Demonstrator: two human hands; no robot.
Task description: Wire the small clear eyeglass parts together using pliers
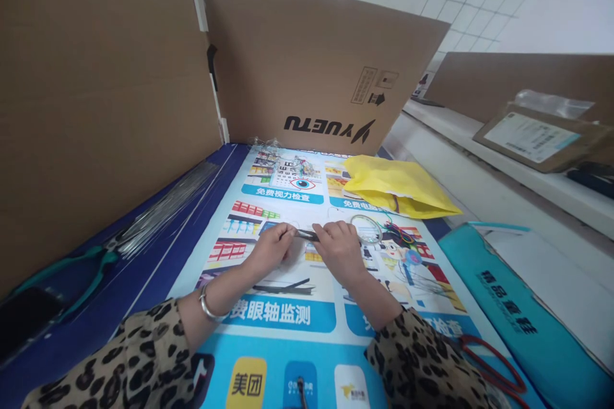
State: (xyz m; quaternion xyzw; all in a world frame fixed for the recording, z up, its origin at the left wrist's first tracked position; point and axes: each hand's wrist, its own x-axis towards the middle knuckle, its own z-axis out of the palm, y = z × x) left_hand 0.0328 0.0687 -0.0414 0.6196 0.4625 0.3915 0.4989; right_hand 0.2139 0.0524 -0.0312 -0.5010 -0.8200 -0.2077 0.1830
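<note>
Both hands meet above the middle of the printed mat (307,339). My left hand (278,246) is closed in a pinch at the left end of a slim dark piece (306,234), metallic-looking where it shows. The right end of that piece sits in my right hand (339,249), whose fingers are curled over it. Its exact kind I cannot make out, since the fingers cover both ends. Below my hands, several thin black strips (288,286) lie on the mat. Just right of my right hand is a pale round hoop (366,229), beside a tangle of coloured cords (400,233).
Teal-handled pliers (91,268) and a bundle of thin wires (163,211) lie at left. A yellow bag (403,182) rests at back right. A teal box (513,307) and red looped handles (494,361) are at right. Cardboard walls (307,57) stand behind and left.
</note>
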